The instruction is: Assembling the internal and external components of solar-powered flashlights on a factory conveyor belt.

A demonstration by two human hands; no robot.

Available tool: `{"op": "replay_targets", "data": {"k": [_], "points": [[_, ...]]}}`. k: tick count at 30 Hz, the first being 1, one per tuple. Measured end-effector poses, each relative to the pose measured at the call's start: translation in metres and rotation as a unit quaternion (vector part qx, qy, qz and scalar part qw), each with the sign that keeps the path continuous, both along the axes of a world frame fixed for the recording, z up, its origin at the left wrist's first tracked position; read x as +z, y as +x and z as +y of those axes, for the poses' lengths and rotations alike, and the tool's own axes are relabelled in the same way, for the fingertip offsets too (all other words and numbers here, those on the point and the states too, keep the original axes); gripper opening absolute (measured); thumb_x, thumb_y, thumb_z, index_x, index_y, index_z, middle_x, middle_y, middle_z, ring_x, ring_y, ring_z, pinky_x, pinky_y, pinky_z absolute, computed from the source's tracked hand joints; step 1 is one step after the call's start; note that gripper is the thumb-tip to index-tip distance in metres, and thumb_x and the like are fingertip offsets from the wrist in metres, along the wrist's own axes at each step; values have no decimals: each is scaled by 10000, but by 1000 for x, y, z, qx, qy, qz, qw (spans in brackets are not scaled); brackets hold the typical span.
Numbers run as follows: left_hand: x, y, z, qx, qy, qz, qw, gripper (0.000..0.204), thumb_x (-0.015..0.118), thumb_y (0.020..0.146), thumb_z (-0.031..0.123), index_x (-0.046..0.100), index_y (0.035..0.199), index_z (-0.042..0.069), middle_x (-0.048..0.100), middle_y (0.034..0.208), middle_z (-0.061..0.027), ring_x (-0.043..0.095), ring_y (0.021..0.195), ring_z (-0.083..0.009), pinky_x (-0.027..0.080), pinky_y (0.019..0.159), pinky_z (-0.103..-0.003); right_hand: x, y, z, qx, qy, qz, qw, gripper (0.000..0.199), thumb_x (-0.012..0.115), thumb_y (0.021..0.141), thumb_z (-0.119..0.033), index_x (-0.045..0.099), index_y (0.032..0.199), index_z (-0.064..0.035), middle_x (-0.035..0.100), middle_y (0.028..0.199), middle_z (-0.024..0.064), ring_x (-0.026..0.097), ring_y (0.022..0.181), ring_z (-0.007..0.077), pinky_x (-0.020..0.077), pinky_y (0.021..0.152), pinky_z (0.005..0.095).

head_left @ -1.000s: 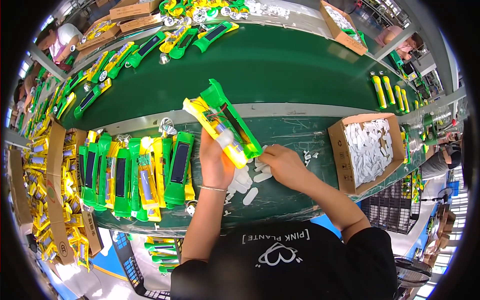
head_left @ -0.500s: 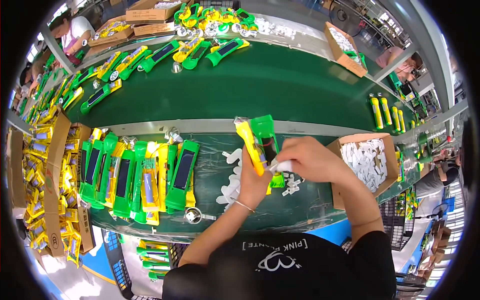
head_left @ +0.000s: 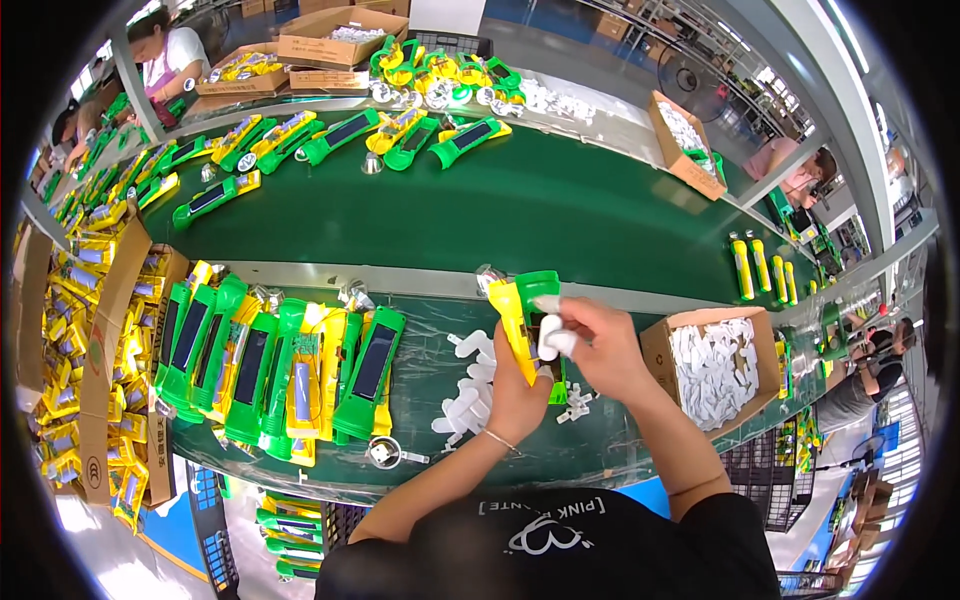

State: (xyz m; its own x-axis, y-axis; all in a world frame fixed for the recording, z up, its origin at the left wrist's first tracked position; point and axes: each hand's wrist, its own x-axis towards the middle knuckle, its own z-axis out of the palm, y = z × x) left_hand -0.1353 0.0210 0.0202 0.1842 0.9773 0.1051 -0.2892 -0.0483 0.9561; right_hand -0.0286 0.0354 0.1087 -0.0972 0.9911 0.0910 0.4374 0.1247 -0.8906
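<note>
Yellow and green plastic, the two halves of a flashlight housing, are gripped by the left hand. The yellow half point(head_left: 512, 318) stands on the left, the green half point(head_left: 541, 288) beside it on the right, partly behind it. The lower part is wrapped by the left hand point(head_left: 522, 400); the upper ends project beyond the grip, away from the body. By the right hand point(head_left: 605, 345) a white plastic piece point(head_left: 548, 337) is pinched between thumb and fingers, right at the housing; actual contact cannot be told.

Compared with half a second ago, the right hand has been brought higher along the housing, up from its lower part. A second ago, the housing was held farther left and tilted, over the worktop's far edge; now it is nearly upright.

Loose white pieces point(head_left: 467, 405) are scattered just left of the left wrist. Farther left, flashlight bodies point(head_left: 370, 365) are lined up. Right of the right hand, a cardboard box point(head_left: 657, 362) is filled with more white pieces.
</note>
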Motion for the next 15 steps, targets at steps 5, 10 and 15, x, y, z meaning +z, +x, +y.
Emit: {"op": "replay_targets", "data": {"k": [5,10,15], "points": [[3,7,-6,-6,20,-38,999,732,422,640,-126,145,1300,28,394,1084,-120,461,979,-219,396,848,-297,-6,-4,3,-23,28,-107,994,343,580,682,73,459,996,4,585,803,93,592,712,160,484,638,263],[3,8,-8,12,37,9,999,730,420,637,-129,145,1294,34,392,1087,-125,457,992,-230,403,855,-318,-18,-7,1,-18,75,-142,987,302,589,677,69,456,939,-3,574,794,103,599,707,177,490,630,276],[-15,4,-3,-55,-51,-107,991,674,399,645,-124,197,1264,51,395,1111,-111,460,1019,-222,420,844,-319,-10,-5,-8,-31,186,-173,967,293,610,690,46,486,952,3,568,854,127,599,710,201,485,601,276]]}}
